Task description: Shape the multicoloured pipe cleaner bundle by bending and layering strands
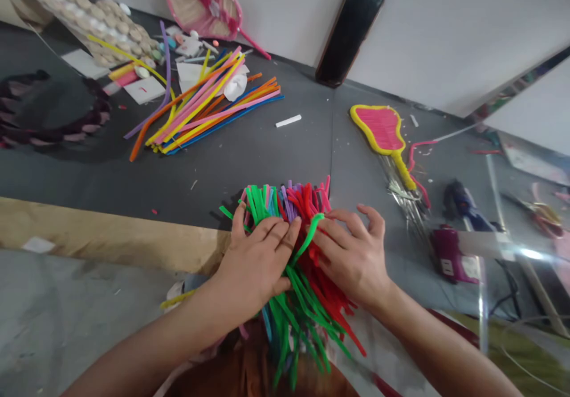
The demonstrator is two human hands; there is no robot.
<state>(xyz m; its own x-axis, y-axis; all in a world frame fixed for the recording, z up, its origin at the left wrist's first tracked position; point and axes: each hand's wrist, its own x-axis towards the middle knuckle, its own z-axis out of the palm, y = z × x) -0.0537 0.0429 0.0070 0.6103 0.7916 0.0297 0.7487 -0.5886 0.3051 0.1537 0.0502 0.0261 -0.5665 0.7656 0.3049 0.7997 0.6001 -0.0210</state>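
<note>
A thick bundle of pipe cleaners lies across the front edge of the dark table, green ones (285,308) and red ones (327,278) mostly, with purple, pink and blue tips at the far end. My left hand (260,254) presses over the green side, its fingers closed on the bundle. My right hand (354,251) is on the red side, fingers curled in. One green pipe cleaner (309,237) bends up out of the bunch, its top end at my right fingertips. My right thumb is hidden.
Loose orange, yellow, pink and blue pipe cleaners (205,112) lie at the back left, beside a dark braided headband (53,124). A phone (350,32) leans on the wall. To the right are a yellow-edged pink fan shape (380,127), a glue gun (467,207) and scissors (543,213).
</note>
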